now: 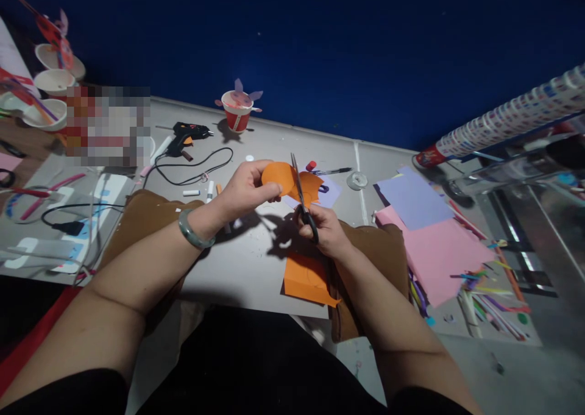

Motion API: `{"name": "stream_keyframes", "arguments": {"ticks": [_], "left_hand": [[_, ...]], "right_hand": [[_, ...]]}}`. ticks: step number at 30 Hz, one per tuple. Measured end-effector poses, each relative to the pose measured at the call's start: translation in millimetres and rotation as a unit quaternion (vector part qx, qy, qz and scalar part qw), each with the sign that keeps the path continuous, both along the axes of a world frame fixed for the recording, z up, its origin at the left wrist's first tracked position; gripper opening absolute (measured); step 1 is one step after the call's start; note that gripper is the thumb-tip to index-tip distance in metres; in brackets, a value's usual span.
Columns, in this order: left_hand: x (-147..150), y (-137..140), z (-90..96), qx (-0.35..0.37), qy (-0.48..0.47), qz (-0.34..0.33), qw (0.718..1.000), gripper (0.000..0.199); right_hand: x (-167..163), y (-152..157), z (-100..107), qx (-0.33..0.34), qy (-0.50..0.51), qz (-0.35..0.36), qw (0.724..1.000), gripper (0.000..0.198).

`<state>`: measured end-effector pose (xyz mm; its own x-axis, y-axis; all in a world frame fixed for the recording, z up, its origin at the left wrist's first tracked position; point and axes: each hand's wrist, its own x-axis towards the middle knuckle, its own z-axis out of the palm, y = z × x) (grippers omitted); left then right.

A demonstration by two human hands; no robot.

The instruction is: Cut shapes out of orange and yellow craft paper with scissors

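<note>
My left hand (255, 186) pinches a rounded piece of orange paper (278, 177) above the table, thumb on top. My right hand (322, 227) is closed round the dark handles of a pair of scissors (299, 183), whose blades point away from me and lie against the orange paper. To the right of the blades, a ragged part of orange paper (311, 184) shows; whether it is still joined to the rounded piece I cannot tell. Below my right hand, a folded orange sheet (306, 279) lies on the table near its front edge.
A decorated paper cup (237, 111) stands at the back, right of a black glue gun (185, 138) with a looping cord. Purple paper (414, 195) and pink paper (441, 253) lie to the right. A long stack of cups (507, 122) and a tape roll (357, 180) are beyond.
</note>
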<state>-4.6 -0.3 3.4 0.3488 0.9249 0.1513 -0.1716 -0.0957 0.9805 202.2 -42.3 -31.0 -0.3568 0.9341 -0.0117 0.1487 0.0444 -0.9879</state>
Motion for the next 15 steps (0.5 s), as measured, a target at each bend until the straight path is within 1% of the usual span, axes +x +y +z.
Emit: {"name": "stream_keyframes", "arguments": {"ticks": [9, 15], "left_hand": [[-2.2, 2.9, -1.4, 0.001, 0.004, 0.009, 1.000, 0.009], [-3.7, 4.3, -0.3, 0.012, 0.006, 0.017, 1.000, 0.010]], "right_hand": [[-0.3, 1.5, 2.4, -0.007, -0.009, 0.002, 1.000, 0.055], [-1.6, 1.9, 1.1, -0.022, 0.016, 0.007, 1.000, 0.054]]}}
